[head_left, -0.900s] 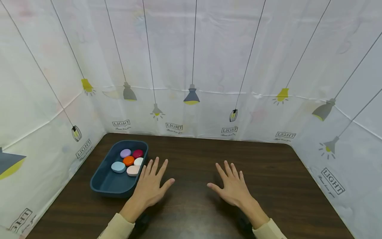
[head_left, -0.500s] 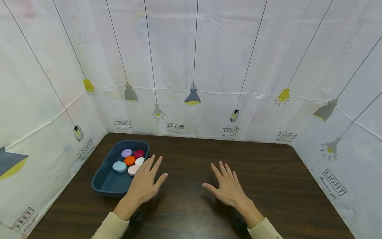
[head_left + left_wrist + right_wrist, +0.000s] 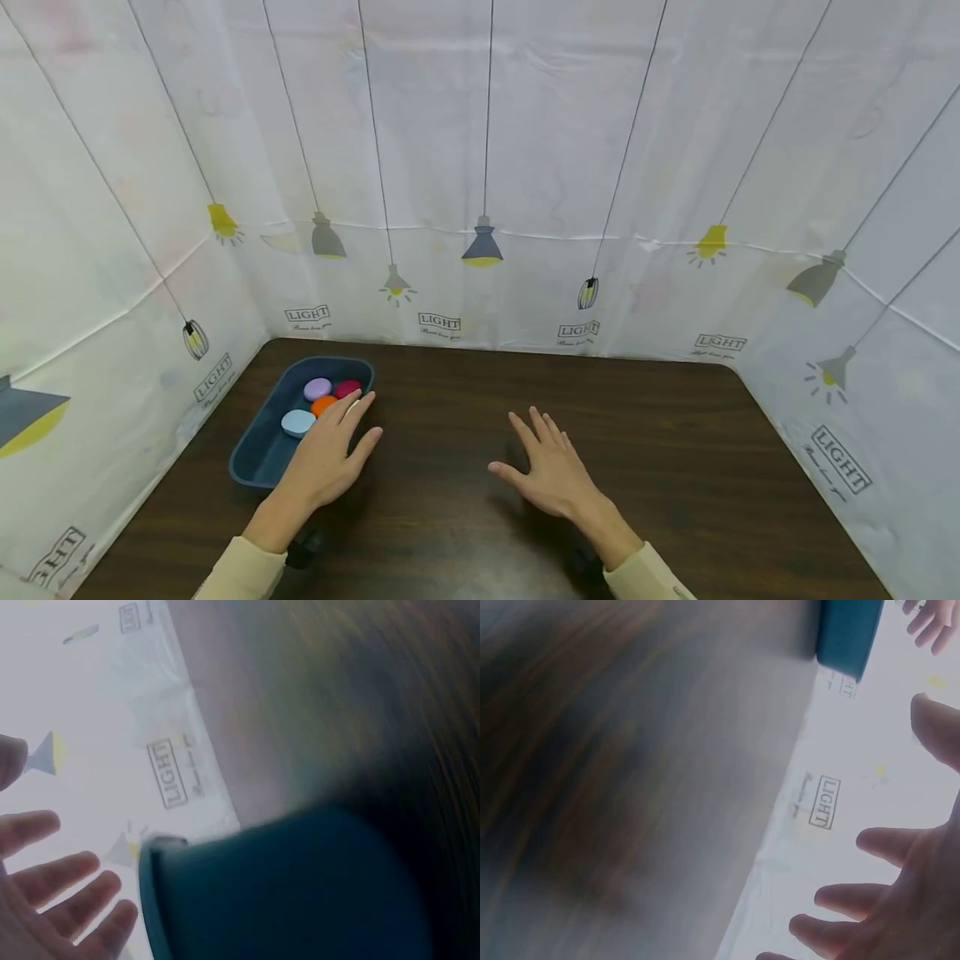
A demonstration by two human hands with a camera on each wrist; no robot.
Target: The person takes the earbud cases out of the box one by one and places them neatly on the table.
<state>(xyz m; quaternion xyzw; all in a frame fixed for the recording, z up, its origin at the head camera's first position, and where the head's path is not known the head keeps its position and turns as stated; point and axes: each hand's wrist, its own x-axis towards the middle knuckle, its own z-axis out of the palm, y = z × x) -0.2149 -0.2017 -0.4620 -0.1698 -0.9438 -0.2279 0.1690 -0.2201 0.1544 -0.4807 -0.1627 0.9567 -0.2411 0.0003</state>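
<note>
Head view: rounded pieces [image 3: 298, 423] inside blue tray [image 3: 251, 458], partly behind left hand [image 3: 324, 461]; right hand [image 3: 551, 477] above tabletop [image 3: 675, 467], both with fingers extended. Wrist views: only tray's outside, pieces hidden.

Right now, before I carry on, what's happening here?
A person's left hand hovers at the right side of a dark blue tray, holding nothing and hiding part of it. In the tray, a lavender disc, a dark red disc, an orange disc and a light blue disc show. The right hand, also holding nothing, is above the dark brown table, apart from the tray.
</note>
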